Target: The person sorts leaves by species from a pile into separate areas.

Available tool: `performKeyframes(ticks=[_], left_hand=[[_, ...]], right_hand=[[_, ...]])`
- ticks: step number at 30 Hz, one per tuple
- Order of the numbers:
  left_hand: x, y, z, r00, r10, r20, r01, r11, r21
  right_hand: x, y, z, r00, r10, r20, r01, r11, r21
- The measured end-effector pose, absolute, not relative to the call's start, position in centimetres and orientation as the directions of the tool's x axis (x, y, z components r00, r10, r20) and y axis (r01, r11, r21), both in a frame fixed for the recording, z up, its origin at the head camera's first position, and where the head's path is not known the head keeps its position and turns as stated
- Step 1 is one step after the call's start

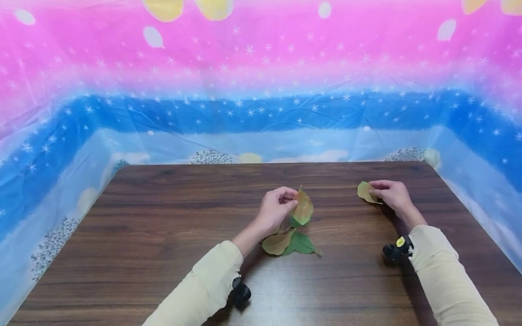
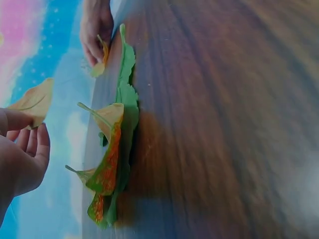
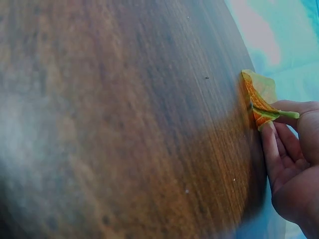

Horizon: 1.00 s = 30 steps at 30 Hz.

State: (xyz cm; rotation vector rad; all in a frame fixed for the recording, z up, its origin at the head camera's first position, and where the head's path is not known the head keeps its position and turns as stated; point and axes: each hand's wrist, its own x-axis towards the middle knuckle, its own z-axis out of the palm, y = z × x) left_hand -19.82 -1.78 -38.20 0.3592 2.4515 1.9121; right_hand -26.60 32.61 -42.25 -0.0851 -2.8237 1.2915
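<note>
My left hand (image 1: 274, 209) pinches a yellowish-brown leaf (image 1: 303, 206) between thumb and fingers, raised over the middle of the table. Below it several leaves overlap on the wood: a brownish one (image 1: 277, 243) and a green one (image 1: 301, 243) show from above. From the left wrist, curled leaves with orange-red patches (image 2: 108, 169) lie against long green ones (image 2: 128, 107). Off to the right, my right hand (image 1: 392, 195) holds a yellow-green leaf (image 1: 364, 192) by thumb and fingertips near the tabletop. Its orange face (image 3: 259, 102) and pale stem show in the right wrist view.
The dark wooden table (image 1: 163, 226) has rounded far corners. A pink and blue snowflake-patterned cloth (image 1: 253, 108) hangs around its back and sides. Black wrist cameras (image 1: 239, 293) are strapped at both cream sleeves.
</note>
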Motion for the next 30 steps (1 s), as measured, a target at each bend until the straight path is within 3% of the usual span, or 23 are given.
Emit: performKeyframes(ticks=[7, 16, 30], left_hand=[[-21.5, -0.7, -38.8, -0.983, 0.159, 0.097, 0.134, 0.24, 0.961], [-23.7, 1.3, -38.3, -0.981, 0.143, 0.134, 0.172, 0.301, 0.938], [-25.0, 6.5, -38.1, -0.988, 0.116, 0.105, 0.142, 0.392, 0.909]], right_hand=[[-26.6, 32.7, -42.4, -0.996, 0.08, 0.034, 0.025, 0.638, -0.77], [-26.5, 32.4, -42.3, -0.995, 0.095, 0.01, 0.053, 0.64, -0.766], [-26.5, 32.2, -42.1, -0.994, 0.111, -0.015, 0.081, 0.623, -0.778]])
